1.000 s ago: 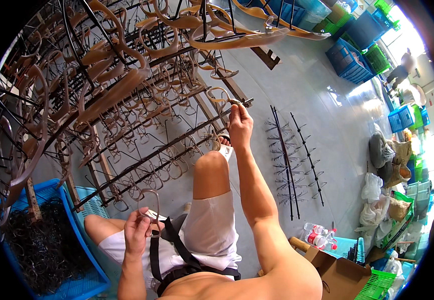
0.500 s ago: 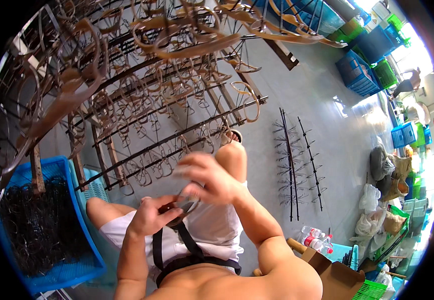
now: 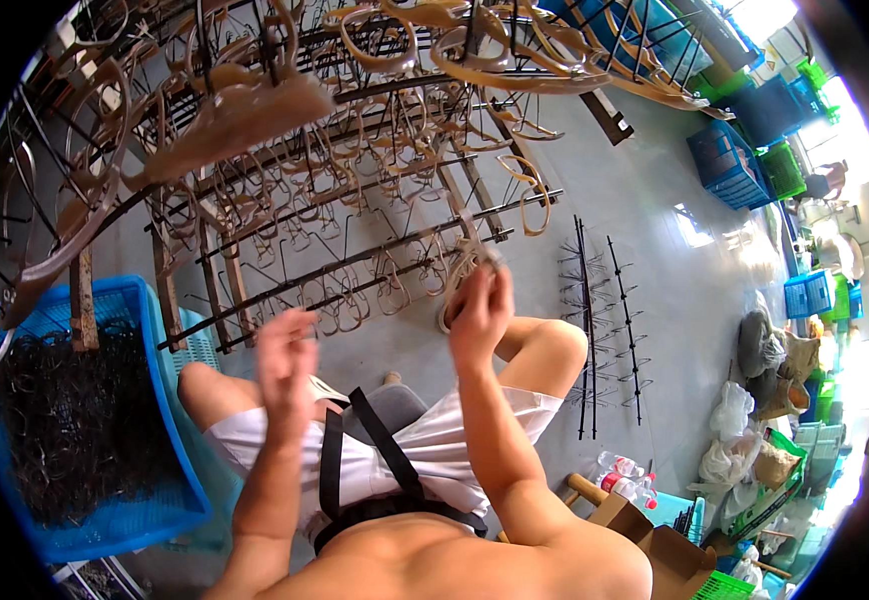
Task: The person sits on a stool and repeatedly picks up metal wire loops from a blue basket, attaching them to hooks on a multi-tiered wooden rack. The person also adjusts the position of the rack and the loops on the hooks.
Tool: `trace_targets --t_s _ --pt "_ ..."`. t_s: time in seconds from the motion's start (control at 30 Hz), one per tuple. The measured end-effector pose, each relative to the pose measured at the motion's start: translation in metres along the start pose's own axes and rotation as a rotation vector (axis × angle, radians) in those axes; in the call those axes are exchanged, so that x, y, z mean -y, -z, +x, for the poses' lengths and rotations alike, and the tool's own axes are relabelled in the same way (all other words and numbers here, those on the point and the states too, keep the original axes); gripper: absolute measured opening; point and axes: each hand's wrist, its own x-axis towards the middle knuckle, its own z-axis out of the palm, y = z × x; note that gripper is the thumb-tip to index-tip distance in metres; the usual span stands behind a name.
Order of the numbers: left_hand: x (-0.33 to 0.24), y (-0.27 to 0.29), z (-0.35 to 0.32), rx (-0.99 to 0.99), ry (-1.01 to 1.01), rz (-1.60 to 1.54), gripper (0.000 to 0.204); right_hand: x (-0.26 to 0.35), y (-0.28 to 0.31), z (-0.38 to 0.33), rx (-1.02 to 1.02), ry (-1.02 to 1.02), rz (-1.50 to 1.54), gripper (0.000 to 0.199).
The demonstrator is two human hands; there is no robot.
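My right hand [image 3: 483, 305] is raised by the near right end of a rack [image 3: 385, 240] of hanging eyeglass frames. Its fingers are closed at the tips on something small that I cannot make out. My left hand [image 3: 288, 360] is above my left thigh, below the rack's near bar, smeared by motion; whether it holds anything does not show. Brown translucent eyeglass frames [image 3: 526, 195] hang in rows on the dark bars. Larger-looking ones [image 3: 245, 120] rise close to the view at the upper left.
A blue basket [image 3: 170, 430] full of thin dark pieces stands at the left. Two dark spiked rods [image 3: 627, 330] lie on the floor at the right. Near my right elbow are plastic bottles [image 3: 627, 478] and a cardboard box [image 3: 670, 555]. Bags [image 3: 735, 435] and crates line the right.
My hands have parted from together over my lap, where a dark-lensed or dark-rimmed piece showed between them. The right has moved forward to the rack; the left has risen slightly. My right knee has swung outward.
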Motion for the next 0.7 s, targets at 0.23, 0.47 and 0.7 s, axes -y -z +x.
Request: trace_targets --t_s 0.23,0.47,0.7 --pt "0.005 0.254 -0.013 -0.770 0.076 0.742 0.026 -0.032 0.015 0.092 -0.291 0.001 -0.196 0.019" --pt "0.111 0.457 -0.105 -0.763 1.098 1.702 0.049 -0.039 0.006 0.093 -0.162 -0.173 0.134 0.019" --pt "0.160 0.468 -0.118 -0.538 1.308 1.493 0.047 -0.044 0.013 0.104 -0.184 -0.237 0.294 0.014"
